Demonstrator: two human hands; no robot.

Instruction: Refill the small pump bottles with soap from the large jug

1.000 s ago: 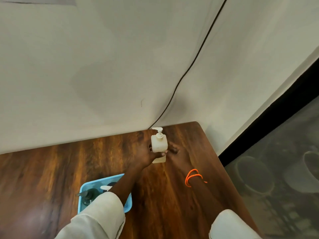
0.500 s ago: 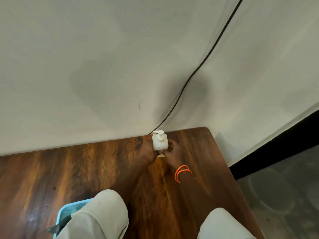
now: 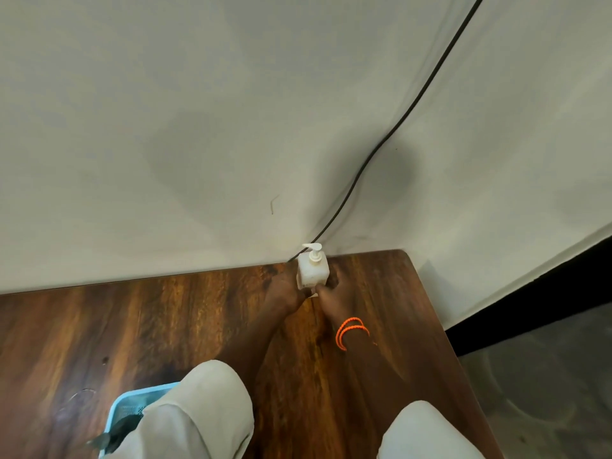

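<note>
Since a second ago my hands had pushed the pump bottle (image 3: pixel 312 271) back to the wall, mid-frame. Wooden table (image 3: pixel 165 326) filled the lower frame; my sleeve hid most of the blue basket (image 3: pixel 132 397) at lower left. My left hand (image 3: pixel 287 290) and right hand (image 3: pixel 328 294) gripped the square white bottle's base.

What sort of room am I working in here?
Hard to say; probably a plain indoor room. A wooden table sits in a corner of bare pale walls, with a black cable running down behind it.
</note>
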